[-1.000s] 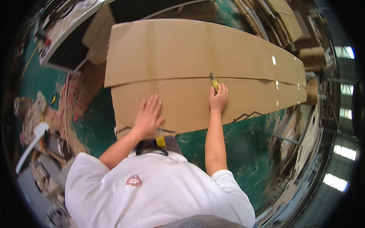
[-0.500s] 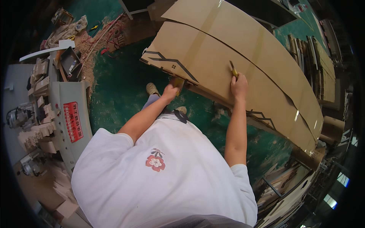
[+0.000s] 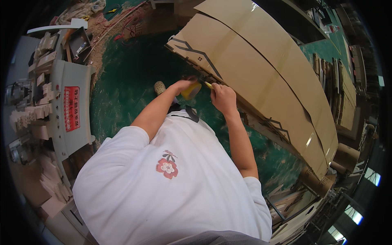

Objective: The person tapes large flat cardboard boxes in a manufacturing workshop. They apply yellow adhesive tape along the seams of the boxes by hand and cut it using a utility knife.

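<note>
Both hands meet at the near edge of the cardboard [image 3: 261, 77]. Her left hand [image 3: 184, 84] is clenched around a yellow tape roll [image 3: 191, 91], pressed against the board's lower edge. Just beside it, the right hand [image 3: 223, 98] is closed on a small yellow tool [image 3: 208, 85], its tip poking out toward the roll; what kind of tool it is I cannot tell from where I stand. Big tan sheets of cardboard, overlapping and printed with dark zigzag lines, stretch away up and to the right of the hands. Below the hands lies a green floor [image 3: 126, 81], with a shoe [image 3: 159, 87] showing just left of the left wrist. Well to the left stands a grey machine [image 3: 73, 106] with a red label, scraps of cardboard heaped around it.
</note>
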`<state>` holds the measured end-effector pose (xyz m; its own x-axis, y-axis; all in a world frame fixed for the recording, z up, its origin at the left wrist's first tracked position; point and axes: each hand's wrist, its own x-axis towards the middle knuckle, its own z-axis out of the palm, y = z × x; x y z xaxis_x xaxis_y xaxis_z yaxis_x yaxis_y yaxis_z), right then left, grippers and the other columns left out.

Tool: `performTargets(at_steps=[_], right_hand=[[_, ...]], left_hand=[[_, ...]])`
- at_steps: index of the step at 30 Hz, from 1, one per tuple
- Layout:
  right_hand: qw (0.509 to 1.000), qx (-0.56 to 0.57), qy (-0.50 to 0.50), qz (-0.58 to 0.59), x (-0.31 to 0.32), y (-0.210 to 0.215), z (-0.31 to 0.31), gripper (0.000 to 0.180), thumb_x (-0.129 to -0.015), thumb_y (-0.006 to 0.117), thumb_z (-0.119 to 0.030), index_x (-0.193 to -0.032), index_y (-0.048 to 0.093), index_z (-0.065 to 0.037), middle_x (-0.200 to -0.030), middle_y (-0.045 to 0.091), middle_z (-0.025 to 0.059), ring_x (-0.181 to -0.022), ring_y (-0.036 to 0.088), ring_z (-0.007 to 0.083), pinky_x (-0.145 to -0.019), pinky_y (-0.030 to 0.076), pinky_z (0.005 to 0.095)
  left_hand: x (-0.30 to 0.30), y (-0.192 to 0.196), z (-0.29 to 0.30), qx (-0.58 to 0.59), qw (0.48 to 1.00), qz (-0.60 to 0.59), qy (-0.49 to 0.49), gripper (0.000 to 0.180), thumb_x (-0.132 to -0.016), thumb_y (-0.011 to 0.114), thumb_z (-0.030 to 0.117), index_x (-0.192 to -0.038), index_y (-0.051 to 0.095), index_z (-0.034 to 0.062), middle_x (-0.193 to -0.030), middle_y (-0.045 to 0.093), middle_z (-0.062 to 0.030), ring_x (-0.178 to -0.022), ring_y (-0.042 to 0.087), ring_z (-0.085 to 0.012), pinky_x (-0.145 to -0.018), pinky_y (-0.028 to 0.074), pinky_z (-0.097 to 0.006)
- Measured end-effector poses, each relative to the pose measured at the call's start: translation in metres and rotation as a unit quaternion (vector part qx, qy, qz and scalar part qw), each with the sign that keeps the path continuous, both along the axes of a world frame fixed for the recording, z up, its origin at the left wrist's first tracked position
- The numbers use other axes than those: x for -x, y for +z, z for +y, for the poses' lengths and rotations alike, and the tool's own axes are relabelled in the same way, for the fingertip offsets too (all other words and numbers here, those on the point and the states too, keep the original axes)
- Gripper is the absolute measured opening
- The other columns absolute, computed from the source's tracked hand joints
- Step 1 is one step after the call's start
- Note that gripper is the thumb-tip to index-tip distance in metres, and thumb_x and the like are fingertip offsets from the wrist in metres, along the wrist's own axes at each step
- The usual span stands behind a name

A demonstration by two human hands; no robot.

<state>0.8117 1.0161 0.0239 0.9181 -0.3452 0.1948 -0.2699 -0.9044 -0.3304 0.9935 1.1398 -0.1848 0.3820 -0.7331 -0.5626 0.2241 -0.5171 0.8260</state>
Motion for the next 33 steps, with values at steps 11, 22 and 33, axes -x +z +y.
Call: performTargets(at_steps=[11,22,33], right_hand=[[0.98,-0.083,-0.063,0.167,-0.049,-0.058,0.033,0.019,-0.084,0.065,-0.019,-0.095,0.071,-0.004,-0.084,0.073,0.0164,-0.077,0.072,0.0312,-0.068,0.057,0.0396],[0.702,-0.325,-0.585,-0.245,-0.065,-0.032,0.011,0.027,-0.099,0.064,-0.029,-0.101,0.065,-0.001,-0.075,0.062,0.0012,-0.064,0.054,0.0093,-0.057,0.044,0.0256],[0.175,-0.562,-0.587,-0.555,-0.197,-0.093,0.026,0.054,-0.09,0.073,-0.048,-0.131,0.061,-0.014,-0.124,0.066,0.0028,-0.114,0.061,0.0247,-0.101,0.047,0.0397]], left_hand=[[-0.042,-0.017,0.048,-0.141,0.987,-0.042,-0.058,0.048,-0.092,0.062,0.027,-0.139,0.062,0.0196,-0.127,0.069,-0.0112,-0.11,0.067,-0.0243,-0.093,0.052,-0.034],[-0.304,-0.019,0.204,-0.151,0.946,-0.016,0.288,0.039,-0.102,0.053,0.02,-0.14,0.06,0.0163,-0.13,0.064,-0.0106,-0.114,0.061,-0.0232,-0.097,0.048,-0.036],[-0.433,0.002,0.133,-0.2,0.94,0.009,0.275,0.039,-0.1,0.055,0.016,-0.139,0.059,0.0137,-0.125,0.064,-0.0102,-0.108,0.063,-0.0249,-0.094,0.051,-0.04]])
